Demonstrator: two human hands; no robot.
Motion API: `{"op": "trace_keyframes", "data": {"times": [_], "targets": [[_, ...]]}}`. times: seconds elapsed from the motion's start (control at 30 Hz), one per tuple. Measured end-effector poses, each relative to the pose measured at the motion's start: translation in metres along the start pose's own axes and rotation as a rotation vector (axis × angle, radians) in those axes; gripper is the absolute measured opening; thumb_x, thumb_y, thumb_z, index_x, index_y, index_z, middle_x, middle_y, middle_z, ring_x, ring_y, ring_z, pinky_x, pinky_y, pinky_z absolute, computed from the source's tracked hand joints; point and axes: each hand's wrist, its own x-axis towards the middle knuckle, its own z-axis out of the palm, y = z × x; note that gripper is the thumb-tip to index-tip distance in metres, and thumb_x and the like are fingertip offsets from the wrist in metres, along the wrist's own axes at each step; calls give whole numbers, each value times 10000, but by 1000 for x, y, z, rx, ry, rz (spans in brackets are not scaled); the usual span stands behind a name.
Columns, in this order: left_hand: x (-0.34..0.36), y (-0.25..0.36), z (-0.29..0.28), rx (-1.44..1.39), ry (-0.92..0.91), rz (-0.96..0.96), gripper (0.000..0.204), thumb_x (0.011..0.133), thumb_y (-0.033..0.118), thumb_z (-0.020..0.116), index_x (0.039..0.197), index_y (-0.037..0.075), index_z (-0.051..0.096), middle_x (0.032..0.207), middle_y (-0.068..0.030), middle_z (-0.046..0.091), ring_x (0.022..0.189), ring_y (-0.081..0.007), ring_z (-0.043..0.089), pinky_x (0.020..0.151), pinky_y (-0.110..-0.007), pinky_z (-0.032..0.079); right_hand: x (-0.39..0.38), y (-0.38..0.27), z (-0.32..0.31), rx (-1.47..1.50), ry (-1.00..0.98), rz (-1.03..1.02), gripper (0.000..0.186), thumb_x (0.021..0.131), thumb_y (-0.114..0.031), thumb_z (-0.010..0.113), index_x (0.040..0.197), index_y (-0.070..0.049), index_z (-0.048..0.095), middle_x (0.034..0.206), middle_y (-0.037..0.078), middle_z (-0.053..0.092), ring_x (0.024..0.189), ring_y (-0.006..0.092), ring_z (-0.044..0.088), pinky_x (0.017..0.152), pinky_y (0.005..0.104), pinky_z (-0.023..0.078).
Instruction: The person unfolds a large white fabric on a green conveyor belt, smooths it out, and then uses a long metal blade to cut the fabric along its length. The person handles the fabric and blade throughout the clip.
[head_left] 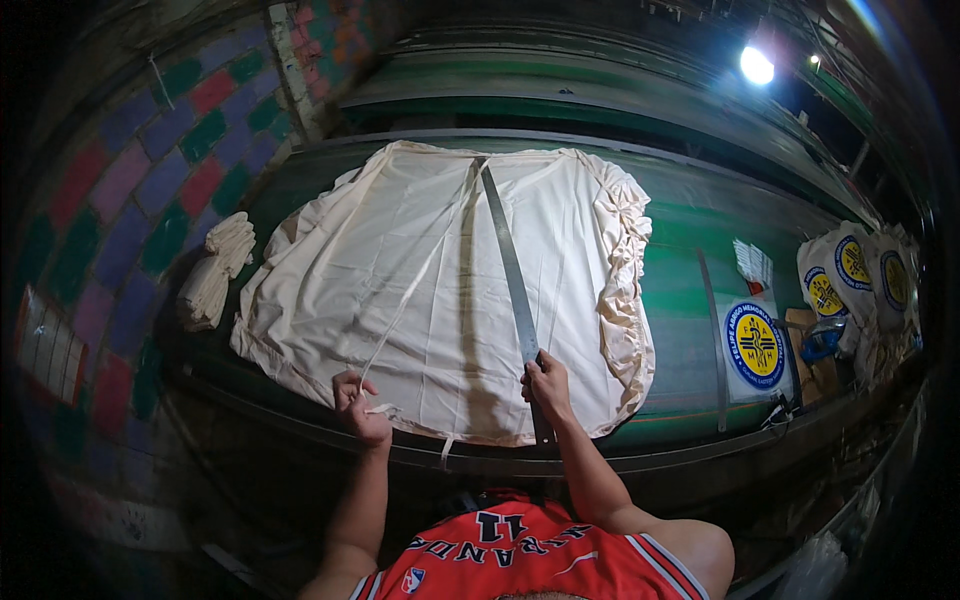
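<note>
A large piece of cream cloth [400, 240] lies spread over the green table, wrinkled at the left and bunched into folds along its right edge. Across it, slanting from the far edge to the near edge, rests a long metal ruler [508, 255]. My right hand [548, 385] is closed around the ruler near its close end. At the cloth's near left edge, my left hand [363, 408] pinches a narrow cloth strip [420, 275]. The strip runs taut from my fingers up toward the ruler's far end. A dark shadow band falls between strip and ruler.
Folded cream cloth [218, 268] sits at the table's left end by a painted block wall [130, 200]. On the right are a second metal strip [712, 340], a round blue-and-yellow emblem print [755, 345] and printed cloth bags [860, 275]. A bright lamp [757, 66] shines at back right.
</note>
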Motion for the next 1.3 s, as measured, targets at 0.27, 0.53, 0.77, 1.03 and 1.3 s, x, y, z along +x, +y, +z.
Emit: {"op": "trace_keyframes", "data": {"times": [0.27, 0.53, 0.77, 1.03, 1.3], "targets": [[1, 47, 3, -289, -117, -73, 196, 837, 215, 523, 814, 64, 400, 680, -140, 510, 622, -201, 478, 644, -338, 440, 7, -1, 4, -13, -6, -12, 104, 1002, -100, 470, 997, -12, 524, 686, 30, 509, 489, 121, 505, 425, 284, 433], [10, 47, 5, -268, -96, -221, 240, 902, 256, 575, 882, 62, 437, 759, -109, 507, 721, -194, 502, 640, -342, 467, 13, -2, 11, -50, 11, -44, 116, 1004, -107, 475, 995, -2, 524, 686, 47, 532, 487, 131, 525, 429, 292, 451], [10, 34, 17, -213, -187, -314, 159, 948, 165, 541, 920, 16, 493, 828, -129, 592, 666, -189, 549, 705, -351, 518, 55, -19, 20, -85, 27, -123, 121, 1002, -103, 481, 980, 8, 523, 663, 52, 529, 476, 137, 529, 422, 304, 454], [6, 14, 23, -147, -281, -443, 114, 981, 151, 539, 966, 38, 535, 1010, -148, 665, 746, -181, 661, 747, -309, 515, 132, -46, 44, -198, 99, -169, 159, 999, -114, 507, 915, 14, 553, 660, 67, 566, 484, 154, 561, 418, 312, 465], [-1, -4, 32, 48, -329, -697, 123, 1004, 138, 541, 1063, 34, 511, 1069, -130, 674, 697, -123, 643, 677, -258, 520, 190, -43, 71, -75, 44, -130, 153, 996, -102, 503, 910, 24, 522, 686, 90, 579, 495, 171, 571, 432, 315, 474]]}}
